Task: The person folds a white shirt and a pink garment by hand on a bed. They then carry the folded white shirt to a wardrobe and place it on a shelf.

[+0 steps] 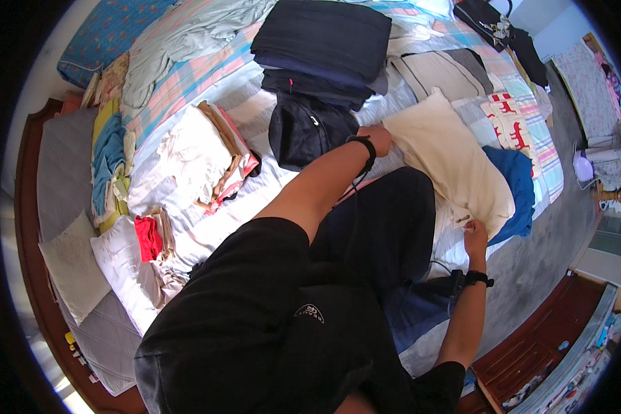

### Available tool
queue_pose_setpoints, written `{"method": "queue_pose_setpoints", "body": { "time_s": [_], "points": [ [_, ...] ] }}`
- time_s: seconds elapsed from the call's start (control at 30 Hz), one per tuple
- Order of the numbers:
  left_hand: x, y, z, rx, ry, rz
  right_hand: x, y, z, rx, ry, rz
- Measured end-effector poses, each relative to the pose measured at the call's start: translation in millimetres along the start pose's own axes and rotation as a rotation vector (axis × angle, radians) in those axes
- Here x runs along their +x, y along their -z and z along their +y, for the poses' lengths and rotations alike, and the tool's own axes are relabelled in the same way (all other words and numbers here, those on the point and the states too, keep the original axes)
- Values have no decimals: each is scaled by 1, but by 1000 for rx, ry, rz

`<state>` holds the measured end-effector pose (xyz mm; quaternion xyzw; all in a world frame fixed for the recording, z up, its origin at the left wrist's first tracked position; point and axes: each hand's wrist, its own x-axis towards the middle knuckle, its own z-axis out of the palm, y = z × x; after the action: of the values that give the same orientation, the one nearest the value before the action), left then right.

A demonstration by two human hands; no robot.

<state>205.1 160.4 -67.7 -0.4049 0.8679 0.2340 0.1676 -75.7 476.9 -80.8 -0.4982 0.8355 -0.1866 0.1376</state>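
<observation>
A cream cloth garment (453,150) lies spread slantwise between my two hands, over part of a blue cloth (517,181). At its upper left end, my left hand (376,139) is closed on the edge. My right hand (475,235) pinches the lower right edge, beside a small dark fitting. Just left of my left hand is a folded black garment (302,129) with a zip. Behind that rises a stack of folded dark clothes (323,41). Red animal figures mark a cream cloth (515,124) at the right.
Folded white, brown and pink clothes (199,155) lie on the striped bedding (259,108) at left. Pillows (127,264) and a red cloth (148,238) are near the headboard (26,191). Grey folded cloth (440,72) and a black bag (484,26) sit at upper right.
</observation>
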Motion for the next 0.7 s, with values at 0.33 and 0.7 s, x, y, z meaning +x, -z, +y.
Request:
{"method": "queue_pose_setpoints", "body": {
  "time_s": [0.33,0.7],
  "points": [
    [58,-18,-17,357,-260,-212,29,50,10,332,-89,-438],
    [122,58,-26,-22,15,-48,77,130,22,245,-133,44]
  ]
}}
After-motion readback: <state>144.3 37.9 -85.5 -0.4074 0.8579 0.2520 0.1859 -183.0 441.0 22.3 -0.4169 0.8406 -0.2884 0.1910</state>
